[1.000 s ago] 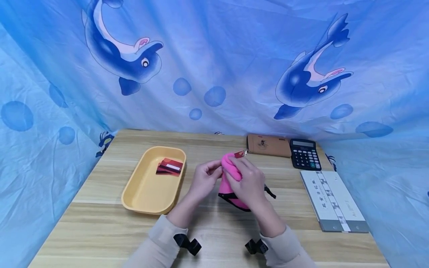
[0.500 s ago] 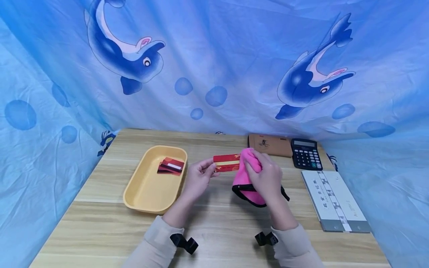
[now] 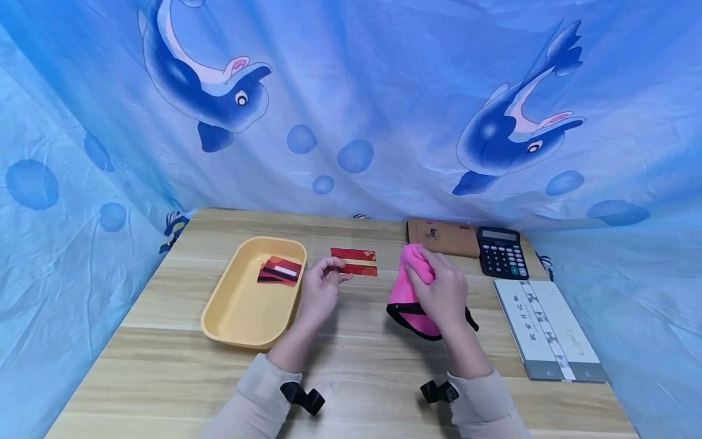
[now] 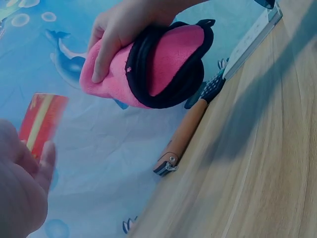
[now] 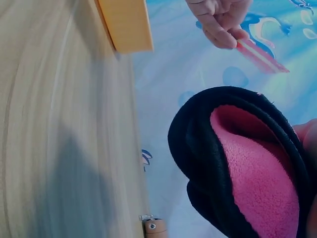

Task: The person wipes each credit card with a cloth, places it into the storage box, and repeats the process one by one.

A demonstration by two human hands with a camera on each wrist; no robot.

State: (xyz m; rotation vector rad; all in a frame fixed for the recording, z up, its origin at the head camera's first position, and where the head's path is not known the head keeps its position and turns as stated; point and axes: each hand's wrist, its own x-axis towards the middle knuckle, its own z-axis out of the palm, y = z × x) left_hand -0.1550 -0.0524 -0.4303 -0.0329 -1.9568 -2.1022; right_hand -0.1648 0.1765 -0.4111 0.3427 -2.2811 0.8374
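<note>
Between thumb and fingers, my left hand [image 3: 320, 291] pinches a red card [image 3: 362, 255] with a pale yellow stripe. The card is held up in the air, right of the yellow tray. My right hand [image 3: 445, 294] grips a bunched pink plush cloth [image 3: 403, 291] with black edging. In the right wrist view the folded cloth [image 5: 257, 183] fills the near part, its black border curling round the pink. A gap separates card and cloth in the left wrist view, where the card [image 4: 44, 119] is slightly blurred.
A yellow tray [image 3: 216, 311] on the left contains red cards [image 3: 280, 270] with dark stripes. At the back right lie a brown zip wallet [image 3: 446, 238] and a black calculator [image 3: 501, 253]. A white and grey book [image 3: 548, 329] lies at the right edge. A blue dolphin curtain [image 3: 351, 110] surrounds the wooden table [image 3: 356, 384].
The card, earlier mostly hidden at the cloth, came into view and moved left in my left hand, away from the cloth. My right hand shifted right with the cloth.
</note>
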